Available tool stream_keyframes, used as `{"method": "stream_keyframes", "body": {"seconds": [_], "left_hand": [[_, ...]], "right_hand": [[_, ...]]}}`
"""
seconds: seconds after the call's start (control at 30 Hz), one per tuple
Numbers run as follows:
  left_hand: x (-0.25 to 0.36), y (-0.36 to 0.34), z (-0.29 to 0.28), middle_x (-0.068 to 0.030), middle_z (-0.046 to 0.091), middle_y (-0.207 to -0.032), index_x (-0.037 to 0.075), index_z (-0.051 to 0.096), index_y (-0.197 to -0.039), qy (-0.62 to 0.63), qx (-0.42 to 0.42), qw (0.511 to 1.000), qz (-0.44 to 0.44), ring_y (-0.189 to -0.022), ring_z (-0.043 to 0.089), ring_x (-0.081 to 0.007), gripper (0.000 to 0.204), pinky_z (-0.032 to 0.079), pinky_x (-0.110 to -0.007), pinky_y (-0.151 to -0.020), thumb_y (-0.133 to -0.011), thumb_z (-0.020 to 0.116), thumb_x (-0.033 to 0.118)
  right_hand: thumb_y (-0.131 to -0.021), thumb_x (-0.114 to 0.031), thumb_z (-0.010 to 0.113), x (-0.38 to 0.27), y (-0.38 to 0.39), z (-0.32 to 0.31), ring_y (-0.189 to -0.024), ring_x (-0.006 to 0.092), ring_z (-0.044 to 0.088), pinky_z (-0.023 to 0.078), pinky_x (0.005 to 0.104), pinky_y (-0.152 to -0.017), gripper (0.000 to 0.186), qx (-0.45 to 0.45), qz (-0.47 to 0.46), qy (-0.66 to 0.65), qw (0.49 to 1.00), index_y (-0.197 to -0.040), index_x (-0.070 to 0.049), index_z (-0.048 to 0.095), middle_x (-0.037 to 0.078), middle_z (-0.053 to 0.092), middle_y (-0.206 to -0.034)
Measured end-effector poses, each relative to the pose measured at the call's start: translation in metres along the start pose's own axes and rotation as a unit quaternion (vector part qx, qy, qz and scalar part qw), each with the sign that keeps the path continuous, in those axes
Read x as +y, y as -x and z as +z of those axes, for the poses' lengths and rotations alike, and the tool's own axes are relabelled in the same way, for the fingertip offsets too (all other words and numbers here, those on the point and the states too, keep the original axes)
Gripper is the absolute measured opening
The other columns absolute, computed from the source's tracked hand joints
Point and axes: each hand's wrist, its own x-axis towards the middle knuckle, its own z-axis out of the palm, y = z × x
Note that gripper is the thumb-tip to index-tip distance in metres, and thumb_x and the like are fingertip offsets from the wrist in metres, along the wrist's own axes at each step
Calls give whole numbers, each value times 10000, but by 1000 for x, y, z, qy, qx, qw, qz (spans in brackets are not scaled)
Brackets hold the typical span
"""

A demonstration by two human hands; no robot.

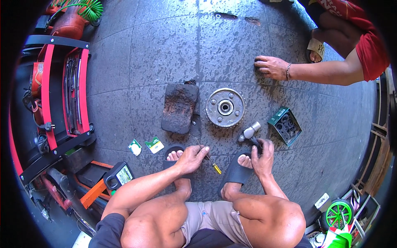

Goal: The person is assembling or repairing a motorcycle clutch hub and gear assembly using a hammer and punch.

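Note:
My left hand [192, 159] is closed, thumb and fingers pinched around the thin shaft of a screwdriver, whose yellow handle end [217, 168] points toward me. Part of the shaft is hidden by the fingers. In my right hand [263, 159] is the dark handle of a ball-peen hammer [249, 131]; its silver head rests low over the floor, pointing away. Beyond my hands lies a round metal clutch housing [225, 107] with a toothed rim and a central bore. To its left is a worn, rusty dark block [179, 108].
A green box [285, 126] of dark rings stands right of the hammer. Two green-and-white card pieces [154, 145] lie at left, near a black bottle [119, 175]. A red-framed tool cart [49, 91] lines the left side. A co-worker's hand [271, 67] touches the floor at upper right.

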Motion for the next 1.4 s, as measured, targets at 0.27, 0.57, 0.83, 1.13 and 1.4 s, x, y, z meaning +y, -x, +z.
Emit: {"method": "stream_keyframes", "body": {"seconds": [0.27, 0.57, 0.83, 1.13, 1.4], "left_hand": [[1, 2, 2, -87, 681, -790, -11, 711, -985, -20, 4, 1000, 13, -716, 615, -158, 482, 511, -360, -711, -1071, 503, 415], [9, 3, 0, -75, 711, -817, -32, 713, -971, 164, 5, 987, 1, -760, 643, -146, 495, 533, -345, -749, -1086, 476, 387], [27, 4, -39, -2, 553, -679, 68, 562, -753, 280, 170, 945, 17, -630, 510, -93, 538, 448, -299, -597, -1088, 453, 476], [-7, 46, -142, 54, 425, -633, 122, 461, -701, 165, 448, 877, 49, -595, 393, -70, 550, 365, -286, -550, -1093, 413, 505], [75, 111, -212, -82, 574, -707, 48, 558, -888, -15, 541, 829, 142, -656, 637, -251, 392, 493, -377, -614, -1086, 466, 373]], "right_hand": [[-867, -98, 691, -16, 10, 4, -914, 353, 624, 509, 442, -832, 249, -27, -42, -37, 998, -1092, -2, 641, 170, 631, -996], [-854, -241, 747, -28, 24, 14, -891, 359, 638, 500, 458, -777, 357, -175, -75, -105, 976, -1119, -18, 662, 168, 650, -944], [-802, -217, 799, 71, 18, -36, -1242, 471, 547, 420, 483, -1076, 728, -73, 78, 110, 988, -1379, 105, 492, 328, 563, -1332], [-850, -196, 758, 46, 1, -15, -1227, 489, 556, 443, 502, -1028, 644, -225, 146, 128, 955, -1372, 93, 514, 355, 596, -1284], [-707, -486, 811, -34, -160, 30, -1308, 364, 503, 461, 459, -1060, 943, -168, 740, -362, 542, -1435, 12, 475, 286, 510, -1413]]}}
